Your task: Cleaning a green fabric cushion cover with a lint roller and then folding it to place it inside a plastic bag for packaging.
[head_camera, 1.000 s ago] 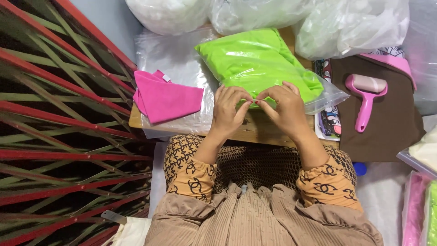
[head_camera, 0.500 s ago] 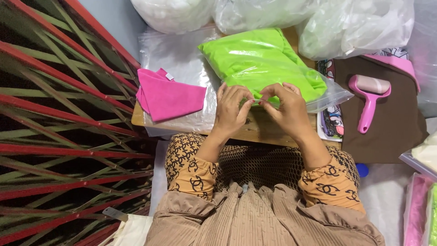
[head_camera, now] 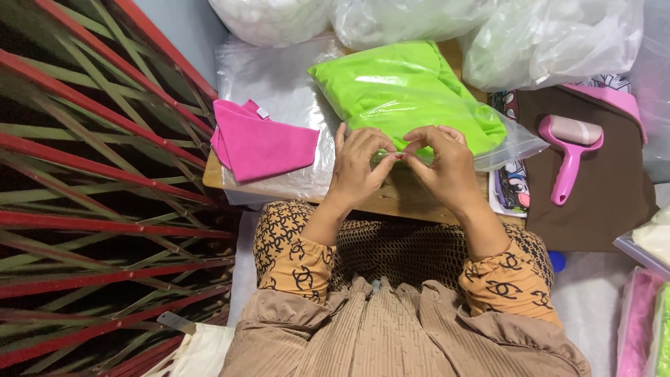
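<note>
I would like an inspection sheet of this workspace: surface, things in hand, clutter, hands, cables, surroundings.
Surface: small wooden board, mostly covered by clear plastic bags.
Things in hand: clear bag with bright green cloth; its near edge is pinched by both hands.
Clutter: folded pink cloth on the left; pink lint roller on brown cloth.
Hands: left hand and right hand, fingertips together on the bag edge.
Cables: nothing seen.
Surroundings: red and green lattice on the left; filled white bags behind.
</note>
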